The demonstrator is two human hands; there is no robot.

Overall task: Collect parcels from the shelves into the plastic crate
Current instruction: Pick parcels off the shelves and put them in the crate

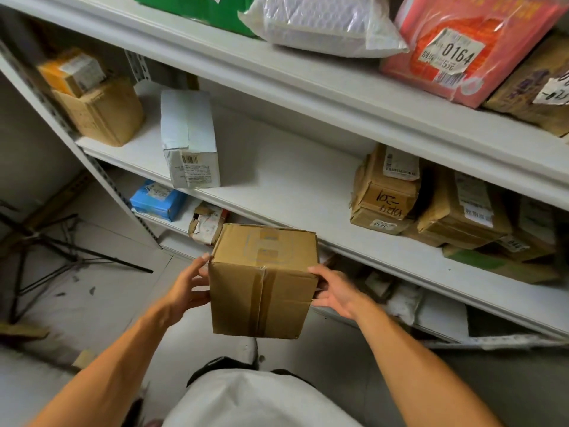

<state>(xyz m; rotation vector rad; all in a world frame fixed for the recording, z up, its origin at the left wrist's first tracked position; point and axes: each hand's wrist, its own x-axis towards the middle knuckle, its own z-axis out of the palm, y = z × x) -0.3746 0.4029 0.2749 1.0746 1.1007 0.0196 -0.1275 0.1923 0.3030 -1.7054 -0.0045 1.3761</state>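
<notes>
Between my two hands, clear of the shelving and above the floor, hangs a taped cardboard box (263, 282), the one parcel I have in hand at this moment. My left hand (186, 288) presses its left face, thumb at the upper corner and fingers curled toward the side; my right hand (332, 292) clasps the right face, thumb on the top edge, fingers wrapped behind and out of sight. Both hands grip the box, which touches no shelf.

Beyond my fingertips, the middle shelf (277, 186) holds plenty that I judge remains to be collected: a white carton (189, 140) standing up and to the left of my left thumb, a brown box with an orange packet (98, 103) farther left, and a stack of labelled brown parcels (431, 204) up and to the right of my right hand. Above them, the top shelf carries a white bubble mailer (323, 23) and a pink parcel marked 0164 (468, 47). Below my left fingers, on a lower shelf, lie a blue packet (157, 200) and a torn small box (206, 223).

No plastic crate shows anywhere, so I cannot tell how many parcels it already holds. By my reading, the task stands early to midway: this box needs carrying to the crate, with many more to follow.
</notes>
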